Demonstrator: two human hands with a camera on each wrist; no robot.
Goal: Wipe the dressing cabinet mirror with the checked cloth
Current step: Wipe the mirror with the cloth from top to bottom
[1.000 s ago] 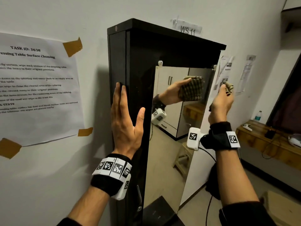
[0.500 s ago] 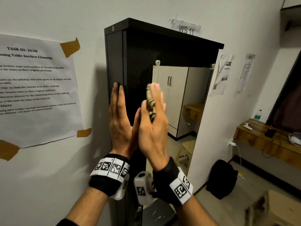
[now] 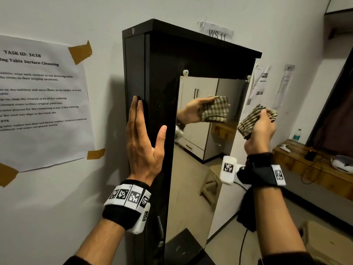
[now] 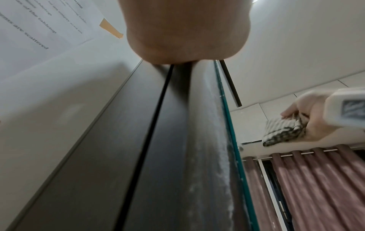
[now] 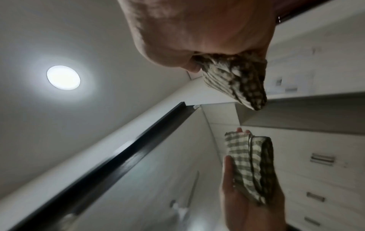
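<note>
Checked cloth (image 3: 250, 121), folded into a thick pad, gripped in the right hand (image 3: 261, 129) at centre right of the head view, off the right edge of the mirror (image 3: 193, 169) and not touching the glass. Fingers curled over the far side of the pad, mostly hidden behind the hand; only the tips visible at the cloth's upper edge. Seen again in reflection in the upper part of the mirror, thumb and fingers wrapped round the folded checks. From the right wrist view, just a corner of the cloth (image 5: 237, 79) poking out below the palm (image 5: 197, 28). Small and blurred at the right edge of the left wrist view (image 4: 284, 129).

Left hand (image 3: 145, 142) flat with straight fingers against the dark side of the dressing cabinet (image 3: 166, 83), centre of frame, holding nothing; thumb spread toward the mirror's edge. Fingers out of sight in the left wrist view, where only the heel of the palm (image 4: 183, 31) fills the top. Cabinet's lower end cut off at the bottom of the frame.

Half a second ago, right hand close beside the left at the mirror's left edge; now swung out to the right. Left hand unmoved.

Taped paper sheet (image 3: 38, 100) at left, its left part cut off.
</note>
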